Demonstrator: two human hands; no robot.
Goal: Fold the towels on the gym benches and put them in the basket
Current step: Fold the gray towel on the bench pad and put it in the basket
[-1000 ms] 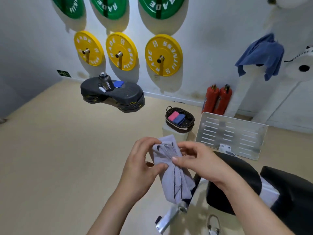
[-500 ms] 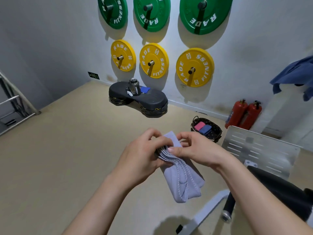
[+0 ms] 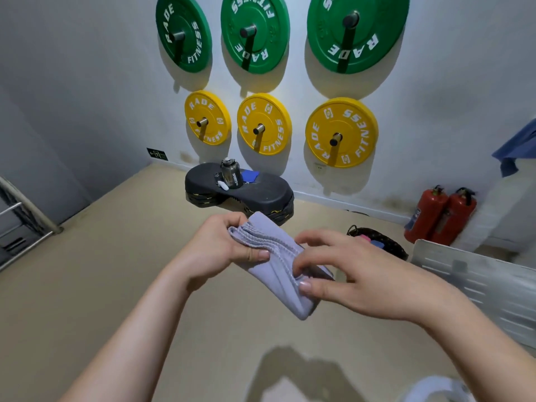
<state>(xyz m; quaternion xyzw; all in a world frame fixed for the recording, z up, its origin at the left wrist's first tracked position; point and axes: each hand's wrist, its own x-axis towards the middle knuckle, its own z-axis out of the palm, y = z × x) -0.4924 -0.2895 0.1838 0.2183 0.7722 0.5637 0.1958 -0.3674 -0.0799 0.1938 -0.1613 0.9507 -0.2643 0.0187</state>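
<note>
A folded lilac-grey towel (image 3: 278,256) is held in the air between both hands, over the tan floor. My left hand (image 3: 223,248) pinches its upper end, where the stacked edges show. My right hand (image 3: 345,274) grips the lower end, thumb under and fingers spread on top. Behind my right hand stands a dark woven basket (image 3: 391,248) with a pink and a blue folded towel (image 3: 377,244) inside, partly hidden by my fingers. A blue towel (image 3: 516,149) hangs at the right edge.
A stack of black pads (image 3: 261,195) with a bottle (image 3: 231,177) sits by the wall under yellow and green weight plates. Two red fire extinguishers (image 3: 441,216) stand right of the basket. A slotted metal plate (image 3: 478,277) lies at right; a metal frame (image 3: 17,227) stands at left.
The view has swung up and left, so the bench is out of frame. The towel has turned from hanging down to lying nearly level, and my right hand slid to its lower end.
</note>
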